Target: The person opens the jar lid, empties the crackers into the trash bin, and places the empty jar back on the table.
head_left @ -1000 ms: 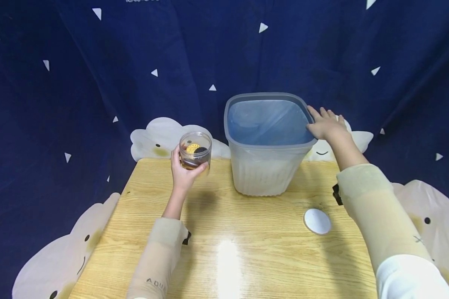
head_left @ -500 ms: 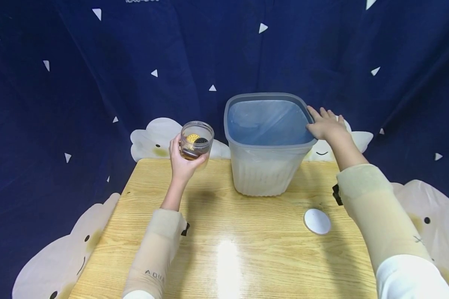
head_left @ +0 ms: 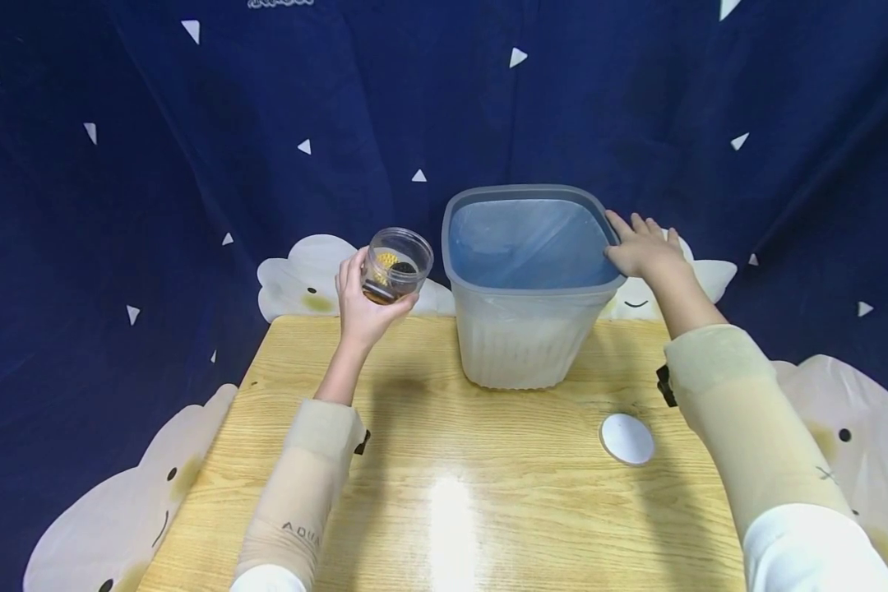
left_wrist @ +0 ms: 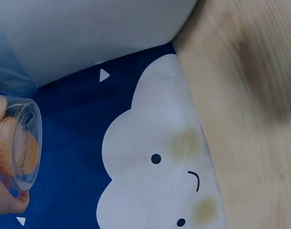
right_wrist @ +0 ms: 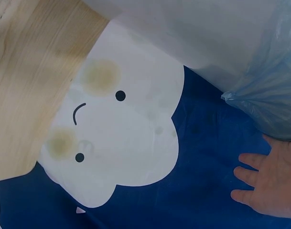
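My left hand [head_left: 366, 311] grips a clear round jar [head_left: 418, 277] from its near left side, thumb along the front, raised above the table's far edge and just left of the bin. The open-topped jar leans towards the bin. Inside lie a yellow sandwich cookie [head_left: 386, 263] and a black one [head_left: 403, 268]; scalloped biscuits [left_wrist: 7, 147] show through its wall in the left wrist view. With fingers spread and straight, my right hand [head_left: 642, 251] rests at the right side of the rim of a pale, ribbed trash bin [head_left: 521, 341]. A bluish bag [right_wrist: 279, 90] lines the bin.
A white round lid [head_left: 626, 438] lies on the wooden table [head_left: 518, 485], right of the middle. The bin stands near the table's far edge. Behind hangs a dark blue curtain [head_left: 385, 82] with white triangles and clouds.
My left hand has carried the jar upward and a little right, nearer the bin, tipping it slightly further. My right hand has stayed at the bin's rim.
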`<action>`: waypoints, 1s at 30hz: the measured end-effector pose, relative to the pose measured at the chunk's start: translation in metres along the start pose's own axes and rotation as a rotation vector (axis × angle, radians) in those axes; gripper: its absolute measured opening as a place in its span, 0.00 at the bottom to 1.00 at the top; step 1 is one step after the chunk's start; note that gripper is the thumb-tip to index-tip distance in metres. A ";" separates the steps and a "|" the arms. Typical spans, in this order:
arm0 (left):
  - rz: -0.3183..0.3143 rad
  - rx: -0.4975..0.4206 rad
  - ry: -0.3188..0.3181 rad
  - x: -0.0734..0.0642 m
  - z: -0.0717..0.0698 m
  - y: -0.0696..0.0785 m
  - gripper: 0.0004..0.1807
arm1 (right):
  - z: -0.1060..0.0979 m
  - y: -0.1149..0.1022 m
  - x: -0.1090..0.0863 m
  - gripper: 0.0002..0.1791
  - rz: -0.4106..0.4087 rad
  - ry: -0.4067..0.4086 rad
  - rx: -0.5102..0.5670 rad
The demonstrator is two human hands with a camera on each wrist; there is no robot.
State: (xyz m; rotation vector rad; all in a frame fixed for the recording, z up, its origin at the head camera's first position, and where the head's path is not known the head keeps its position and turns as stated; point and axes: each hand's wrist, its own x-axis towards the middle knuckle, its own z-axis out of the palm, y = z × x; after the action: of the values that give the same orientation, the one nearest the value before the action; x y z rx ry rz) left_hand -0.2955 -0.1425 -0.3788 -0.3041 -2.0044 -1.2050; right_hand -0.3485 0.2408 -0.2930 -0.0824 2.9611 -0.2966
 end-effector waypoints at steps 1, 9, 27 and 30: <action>0.007 0.007 -0.005 0.002 0.000 0.001 0.47 | 0.000 0.000 0.000 0.36 0.000 0.000 -0.002; -0.013 0.061 -0.041 0.015 -0.001 0.009 0.46 | 0.000 -0.001 0.000 0.36 -0.001 -0.002 0.001; -0.002 0.202 -0.107 0.036 0.003 0.025 0.45 | 0.001 -0.002 -0.001 0.36 0.002 -0.001 -0.002; 0.018 0.221 -0.123 0.039 0.004 0.028 0.44 | 0.000 -0.002 -0.001 0.36 0.003 0.003 -0.005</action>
State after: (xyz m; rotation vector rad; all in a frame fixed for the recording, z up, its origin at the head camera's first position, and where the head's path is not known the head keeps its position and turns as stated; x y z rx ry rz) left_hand -0.3088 -0.1316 -0.3335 -0.2906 -2.2135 -0.9625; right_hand -0.3474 0.2393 -0.2930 -0.0776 2.9642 -0.2898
